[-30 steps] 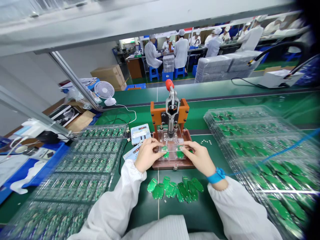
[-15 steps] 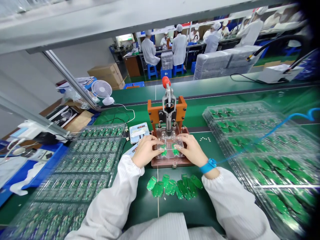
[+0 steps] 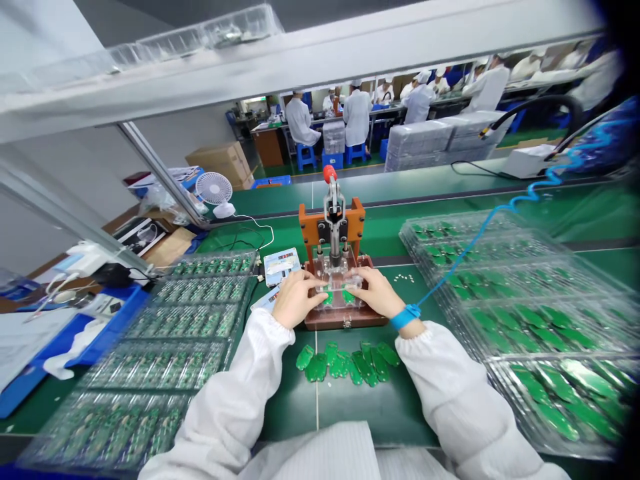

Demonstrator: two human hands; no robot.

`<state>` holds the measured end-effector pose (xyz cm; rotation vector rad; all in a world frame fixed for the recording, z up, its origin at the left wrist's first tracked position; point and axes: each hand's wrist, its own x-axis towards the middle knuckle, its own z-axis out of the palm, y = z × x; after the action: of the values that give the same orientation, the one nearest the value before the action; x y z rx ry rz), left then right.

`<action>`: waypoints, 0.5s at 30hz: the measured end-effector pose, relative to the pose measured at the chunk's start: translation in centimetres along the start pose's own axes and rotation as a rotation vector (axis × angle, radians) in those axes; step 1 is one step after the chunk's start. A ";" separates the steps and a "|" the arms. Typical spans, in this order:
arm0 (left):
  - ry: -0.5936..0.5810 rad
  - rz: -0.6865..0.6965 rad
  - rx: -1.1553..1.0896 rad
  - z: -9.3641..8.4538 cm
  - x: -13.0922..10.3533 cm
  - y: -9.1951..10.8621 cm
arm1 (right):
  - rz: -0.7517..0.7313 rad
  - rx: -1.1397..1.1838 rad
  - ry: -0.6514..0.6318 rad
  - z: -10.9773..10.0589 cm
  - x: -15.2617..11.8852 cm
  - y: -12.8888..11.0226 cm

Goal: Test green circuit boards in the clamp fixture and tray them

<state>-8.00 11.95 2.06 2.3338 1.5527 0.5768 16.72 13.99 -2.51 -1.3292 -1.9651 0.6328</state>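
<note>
A toggle-clamp fixture (image 3: 332,223) with an orange frame, a red-tipped lever and a brown base stands in the middle. On its base, under a clear plate, lie two green circuit boards (image 3: 348,296). My left hand (image 3: 297,297) is at the plate's left side, thumb and fingers on its edge by the left board. At the right side, my right hand (image 3: 376,291), with a blue strap on the wrist, pinches the plate's edge by the right board. Several loose green boards (image 3: 367,363) lie in front of the fixture.
Clear trays of boards (image 3: 185,323) are on the left, and more trays (image 3: 530,313) on the right. A small white fan (image 3: 214,189) stands at the back left. A coiled blue cord (image 3: 480,233) runs from my right wrist. People in white work at a far bench.
The camera view has tilted up and shifted slightly. Both hands stay at the clear plate, with little visible movement against the fixture.
</note>
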 end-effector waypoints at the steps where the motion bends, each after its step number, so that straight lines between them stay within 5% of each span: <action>1: 0.014 0.002 0.000 0.1 -0.1 0.0 | -0.002 0.004 0.005 0.1 -0.1 -0.1; 7: 0.138 0.017 -0.048 1.2 -2.0 0.0 | -0.043 0.049 0.057 0.3 -1.9 -0.8; 15: 0.416 0.100 -0.150 3.2 -9.0 0.9 | 0.025 0.110 0.239 -2.7 -5.0 -1.3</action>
<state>-8.86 3.31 -1.96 2.2858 1.4922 1.2227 19.26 8.98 -1.13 -1.2997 -1.7011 0.5574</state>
